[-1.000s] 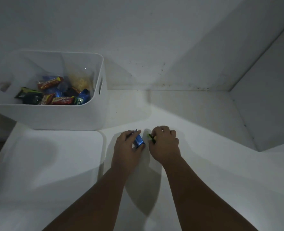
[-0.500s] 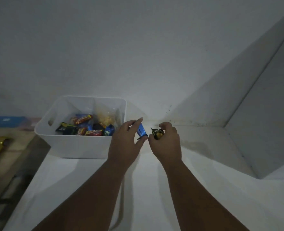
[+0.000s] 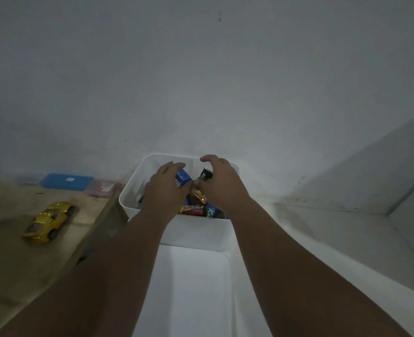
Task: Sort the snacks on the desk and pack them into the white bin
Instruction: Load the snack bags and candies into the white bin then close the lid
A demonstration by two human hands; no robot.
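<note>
Two bare arms show, and nothing else of the person. The left forearm (image 3: 118, 259) fills the near-left part of the picture, broad at the near edge and narrowing steadily to the wrist. The right forearm (image 3: 281, 259) has the same long, tapering shape on the near-right side. The left hand (image 3: 167, 188) and the right hand (image 3: 221, 183) are bare as well, with smooth backs and rounded knuckles. The dim light leaves nails and finer marks too dark to tell. Clothing higher up lies outside the picture.
</note>
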